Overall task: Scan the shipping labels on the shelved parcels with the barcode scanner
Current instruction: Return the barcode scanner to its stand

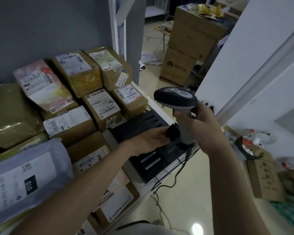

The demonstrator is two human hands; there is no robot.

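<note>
A grey and dark barcode scanner [176, 97] stands upright above the shelf's right edge, its head facing left toward the parcels. My right hand [200, 126] grips its handle. My left hand [153, 137] reaches across and holds a small black part [173, 133] beside the lower handle. Several brown parcels with white shipping labels fill the shelf, among them one [102, 107] just left of the scanner and a grey mailer bag [24, 180] at the near left. A black cable [178, 173] hangs from the scanner.
A black slotted tray [153, 160] lies on the white shelf [157, 107] edge under my hands. Stacked cardboard boxes [190, 44] stand on the floor behind. A white wall [255, 56] rises at right, with a small box and bottles [261, 170] below it.
</note>
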